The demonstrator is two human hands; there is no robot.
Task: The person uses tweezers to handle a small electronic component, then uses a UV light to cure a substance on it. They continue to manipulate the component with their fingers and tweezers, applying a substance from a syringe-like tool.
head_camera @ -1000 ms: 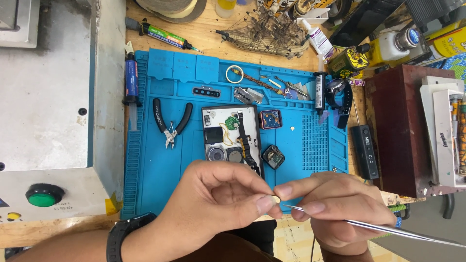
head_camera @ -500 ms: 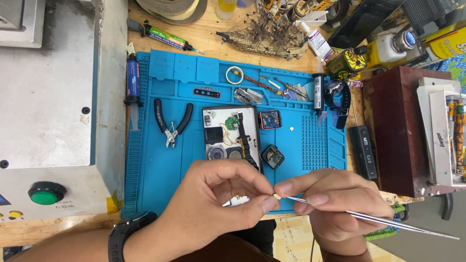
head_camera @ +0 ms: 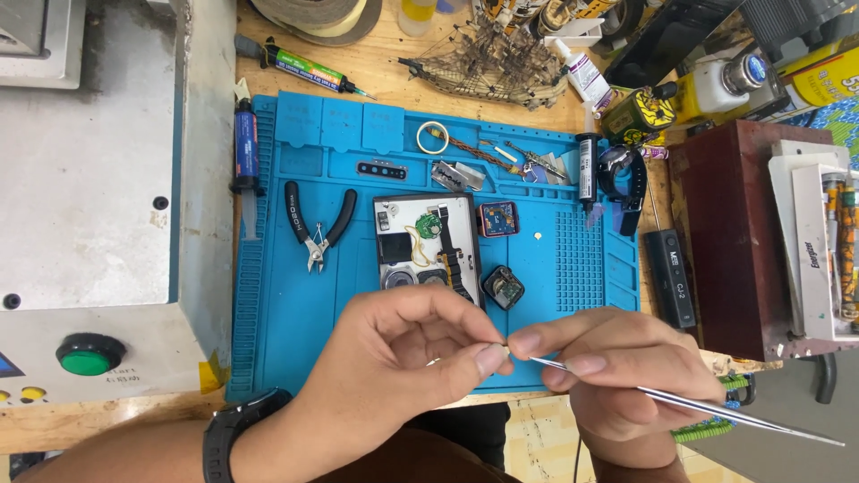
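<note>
The tiny part (head_camera: pixel 501 343) pinched in my left hand (head_camera: pixel 403 376) could slip and drop off the near edge of the blue mat (head_camera: pixel 295 331) if the tweezers (head_camera: pixel 680 404) push too hard. My left fingers curl shut on it. My right hand (head_camera: pixel 617 376) grips the tweezers, tip touching the part. Both hands hover low over the surface (head_camera: pixel 385 67).

Wooden bench (head_camera: pixel 394 67) carries blue mat (head_camera: pixel 555 295), glue tube (head_camera: pixel 304 65)
</note>
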